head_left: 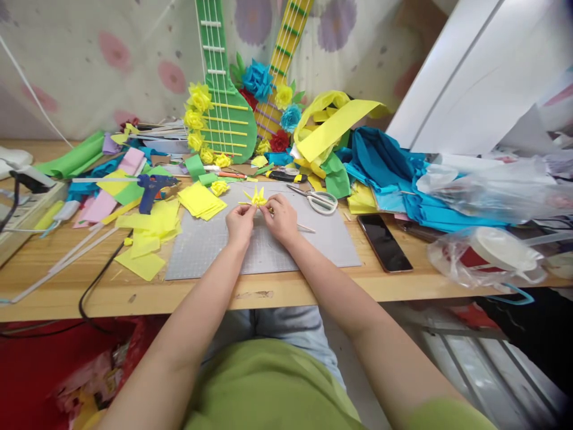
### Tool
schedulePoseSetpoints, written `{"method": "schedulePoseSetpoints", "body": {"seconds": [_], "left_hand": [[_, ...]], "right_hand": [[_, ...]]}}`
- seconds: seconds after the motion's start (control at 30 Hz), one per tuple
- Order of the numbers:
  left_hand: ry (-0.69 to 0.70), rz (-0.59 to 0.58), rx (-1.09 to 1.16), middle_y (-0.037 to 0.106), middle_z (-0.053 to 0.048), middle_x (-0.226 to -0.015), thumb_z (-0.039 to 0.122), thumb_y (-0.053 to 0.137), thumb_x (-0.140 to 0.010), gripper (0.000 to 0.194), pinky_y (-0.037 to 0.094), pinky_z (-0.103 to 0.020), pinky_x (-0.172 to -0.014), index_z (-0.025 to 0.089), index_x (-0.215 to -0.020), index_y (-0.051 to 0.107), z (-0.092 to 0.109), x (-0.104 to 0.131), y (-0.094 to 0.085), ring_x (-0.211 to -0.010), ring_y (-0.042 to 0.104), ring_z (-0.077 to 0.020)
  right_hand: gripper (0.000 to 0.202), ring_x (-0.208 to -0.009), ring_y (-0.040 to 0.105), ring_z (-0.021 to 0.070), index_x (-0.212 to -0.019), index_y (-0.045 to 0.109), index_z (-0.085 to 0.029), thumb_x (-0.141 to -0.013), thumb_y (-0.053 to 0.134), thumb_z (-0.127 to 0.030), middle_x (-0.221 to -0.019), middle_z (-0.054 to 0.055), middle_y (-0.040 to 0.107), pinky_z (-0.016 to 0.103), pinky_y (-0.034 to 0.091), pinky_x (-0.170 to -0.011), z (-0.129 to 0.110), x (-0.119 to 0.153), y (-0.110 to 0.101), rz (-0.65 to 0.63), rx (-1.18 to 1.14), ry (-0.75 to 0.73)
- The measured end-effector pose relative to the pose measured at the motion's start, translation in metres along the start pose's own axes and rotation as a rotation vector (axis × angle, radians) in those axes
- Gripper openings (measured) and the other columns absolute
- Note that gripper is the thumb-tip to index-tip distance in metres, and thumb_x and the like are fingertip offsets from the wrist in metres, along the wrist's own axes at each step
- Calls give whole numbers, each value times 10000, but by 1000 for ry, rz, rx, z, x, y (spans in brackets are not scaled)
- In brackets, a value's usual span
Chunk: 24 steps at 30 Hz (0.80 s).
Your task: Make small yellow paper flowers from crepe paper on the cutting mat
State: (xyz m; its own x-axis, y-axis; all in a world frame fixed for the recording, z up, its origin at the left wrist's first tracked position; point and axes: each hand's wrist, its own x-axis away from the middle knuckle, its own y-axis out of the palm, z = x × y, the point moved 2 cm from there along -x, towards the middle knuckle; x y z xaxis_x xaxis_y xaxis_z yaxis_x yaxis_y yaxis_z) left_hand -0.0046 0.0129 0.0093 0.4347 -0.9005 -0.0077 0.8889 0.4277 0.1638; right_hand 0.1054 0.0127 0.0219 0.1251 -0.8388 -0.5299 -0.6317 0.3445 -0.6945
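Between my fingertips, above the grey cutting mat [201,251], is a yellow paper flower [256,196] with pointed petals. My left hand [240,224] pinches its lower left side. Closed on its right side is my right hand [281,218], and a thin pale stick [306,229] shows beyond that hand; whether the hand holds the stick, I cannot tell. Scissors [317,199] with white handles lie right of my hands. To the left are a stack of yellow paper squares [201,200] and a finished yellow paper flower [219,188].
A blue glue gun [154,190] lies at left among paper scraps. Paper guitars, one green [233,128] and one yellow [290,36], lean at the back. Right stand a phone [384,242], blue crepe paper [385,161] and a bagged cup [496,254]. A black cable [96,283] hangs over the front edge.
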Motion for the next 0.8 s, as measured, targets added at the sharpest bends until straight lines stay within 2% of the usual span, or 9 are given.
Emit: {"method": "schedulePoseSetpoints", "body": {"seconds": [0.3,0.6,0.8], "left_hand": [[48,-82,-14,643,-25,-663,267,660,-605,155,415,-243,-659,127,-671,657,-4,-1,-2,-625,541,-111],[95,-61,-72,620,-17,-639,314,647,-628,182,404,-235,-622,136,-661,636,-9,-1,-3,-590,521,-102],[85,-22,-55,577,6,-581,283,646,-620,146,386,-225,-587,143,-612,607,-10,-4,-3,-554,487,-90]], "right_hand": [[201,-871,520,168,-731,569,-193,-842,465,-324,-906,49,581,277,398,-741,5,-1,-1,29,-17,-7],[229,-859,516,169,-724,553,-189,-857,428,-328,-898,62,571,278,397,-727,6,-2,0,-25,-1,-52],[248,-864,504,180,-736,554,-189,-868,401,-333,-910,68,569,290,394,-717,3,-1,1,-43,34,-81]]}}
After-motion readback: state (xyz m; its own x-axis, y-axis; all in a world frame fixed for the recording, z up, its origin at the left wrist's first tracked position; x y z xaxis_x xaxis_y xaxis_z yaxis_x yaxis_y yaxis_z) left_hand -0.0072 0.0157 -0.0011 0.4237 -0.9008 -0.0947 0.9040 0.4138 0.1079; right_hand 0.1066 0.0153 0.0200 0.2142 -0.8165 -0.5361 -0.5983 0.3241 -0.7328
